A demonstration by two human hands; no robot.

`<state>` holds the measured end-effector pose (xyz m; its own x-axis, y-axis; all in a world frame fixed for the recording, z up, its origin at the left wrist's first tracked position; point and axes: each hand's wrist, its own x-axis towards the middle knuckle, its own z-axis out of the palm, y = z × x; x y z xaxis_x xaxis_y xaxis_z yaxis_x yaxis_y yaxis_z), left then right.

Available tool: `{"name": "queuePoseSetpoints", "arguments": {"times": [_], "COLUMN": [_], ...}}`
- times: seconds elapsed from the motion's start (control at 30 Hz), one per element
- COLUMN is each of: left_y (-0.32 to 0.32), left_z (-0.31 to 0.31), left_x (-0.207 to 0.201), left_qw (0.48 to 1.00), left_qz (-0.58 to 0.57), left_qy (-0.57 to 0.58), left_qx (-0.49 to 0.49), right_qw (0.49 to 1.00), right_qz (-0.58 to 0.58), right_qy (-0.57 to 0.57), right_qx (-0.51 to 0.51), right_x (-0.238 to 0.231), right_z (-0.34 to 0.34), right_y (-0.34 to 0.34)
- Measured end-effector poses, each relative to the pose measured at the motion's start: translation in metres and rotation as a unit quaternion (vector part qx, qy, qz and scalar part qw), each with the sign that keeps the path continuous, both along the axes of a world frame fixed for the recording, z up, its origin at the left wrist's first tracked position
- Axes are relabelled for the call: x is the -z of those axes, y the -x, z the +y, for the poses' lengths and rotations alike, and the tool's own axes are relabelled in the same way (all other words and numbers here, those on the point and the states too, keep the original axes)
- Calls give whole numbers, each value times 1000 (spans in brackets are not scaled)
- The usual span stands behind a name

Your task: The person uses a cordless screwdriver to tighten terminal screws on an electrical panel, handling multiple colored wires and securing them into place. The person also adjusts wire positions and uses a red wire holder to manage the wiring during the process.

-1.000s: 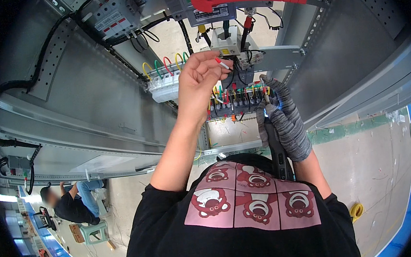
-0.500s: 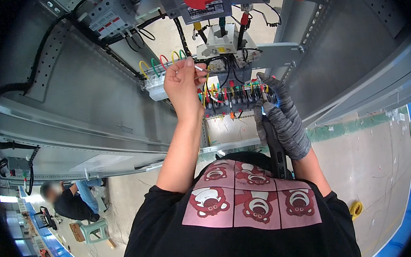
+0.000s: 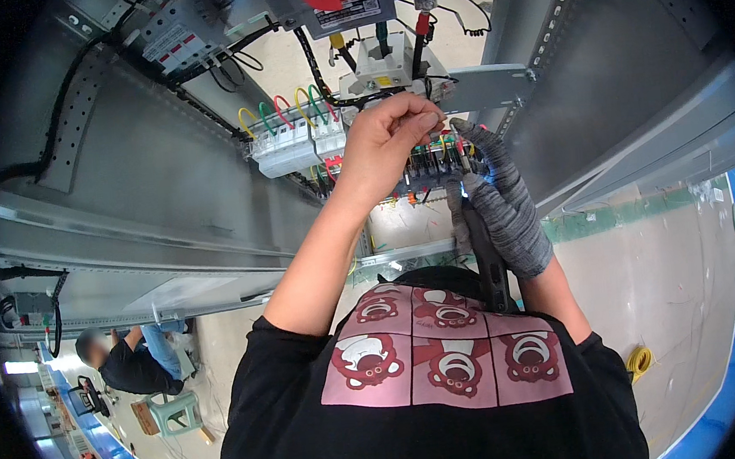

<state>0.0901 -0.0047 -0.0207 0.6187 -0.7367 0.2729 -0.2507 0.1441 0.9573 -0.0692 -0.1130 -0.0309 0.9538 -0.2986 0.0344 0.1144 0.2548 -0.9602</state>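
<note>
i noted the bare left hand [image 3: 382, 146] nearer, fingers pinched shut on a thin wire just above the terminal strip [image 3: 432, 166]; the gloved right hand [image 3: 494, 194] lay beside it, its grip indeterminate.

This is an industrial assembly workshop: an open grey metal electrical cabinet [image 3: 167, 202] with breakers [image 3: 292, 145] and coloured wiring [image 3: 276, 111] just beside the fingers [image 3: 415, 118], a painted concrete floor [image 3: 649, 294], another seated worker [image 3: 128, 365] well apart.
</note>
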Motion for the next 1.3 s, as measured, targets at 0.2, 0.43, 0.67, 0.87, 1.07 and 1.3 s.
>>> {"name": "queuePoseSetpoints", "arguments": {"times": [0.2, 0.43, 0.67, 0.87, 1.07, 1.3], "left_y": [10, -4, -18, -16, -18, -20], "left_z": [-5, 5, 23, 33, 35, 30], "left_x": [0, 8, -3, 18, 24, 25], "left_qw": [999, 998, 990, 998, 997, 988], "left_qz": [4, -46, -120, -25, 37, 107], "left_qy": [31, 38, -37, 0, 0, 35], "left_qx": [-32, 1, 70, 64, 74, 105], "right_qw": [999, 997, 996, 993, 992, 993], "right_qz": [2, 65, 52, 45, 46, 81], "right_qy": [32, 37, 76, 105, 117, 83], "right_qx": [26, 18, 13, 9, 11, -12], "right_x": [1, -13, -13, -10, -9, -9], "right_z": [5, 14, 23, 32, 35, 33], "right_y": [-4, -1, -1, -4, -6, -2]}}
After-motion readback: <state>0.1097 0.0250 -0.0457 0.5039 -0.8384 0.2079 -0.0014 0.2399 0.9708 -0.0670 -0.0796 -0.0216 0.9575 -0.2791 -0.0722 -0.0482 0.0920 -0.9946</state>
